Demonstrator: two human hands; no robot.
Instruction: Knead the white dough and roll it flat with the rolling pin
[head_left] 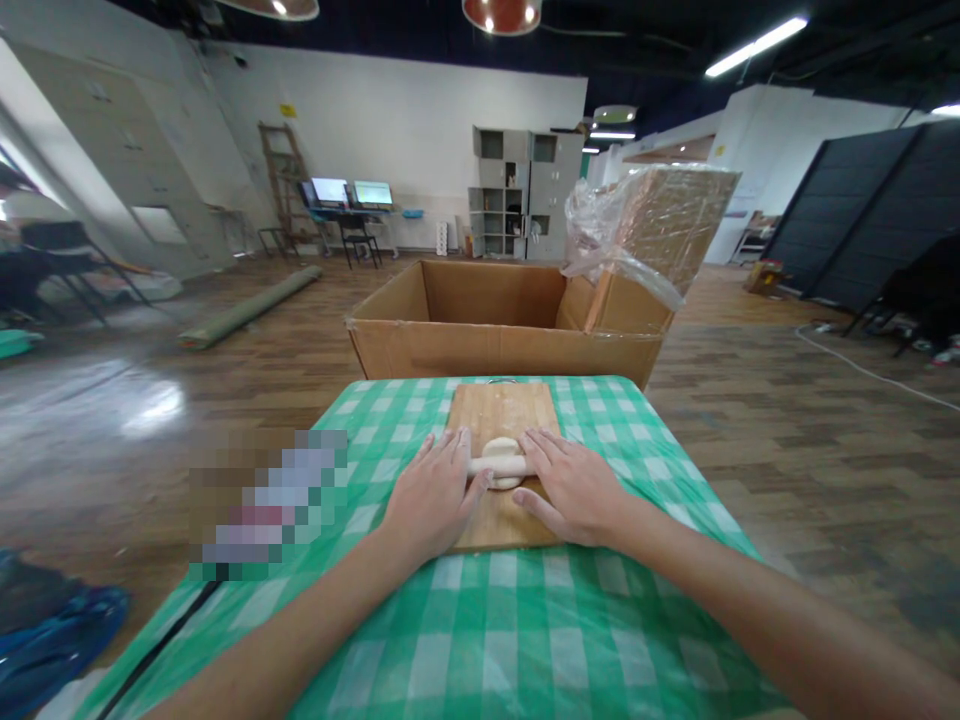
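Note:
A pale rolling pin [498, 467] lies crosswise over a flattened round of dough [501, 449] on a wooden cutting board [480, 405]. My left hand [439, 490] has the pin's left end between its forward-pointing fingers and its thumb, which reaches along the near side. On the other end is my right hand [571, 485], fingers laid over the pin and thumb apart on the near side. Both palms hide the pin's ends. Dough shows on the far and near sides of the pin. White dusting marks the board's far part.
A green-and-white checked cloth [487, 630] covers the table. On its left lies a pixelated item [277, 500] with a black cable [161, 640]. Beyond the table's far edge stands a large open cardboard box [480, 345], with plastic-wrapped cardboard [667, 225] at its right.

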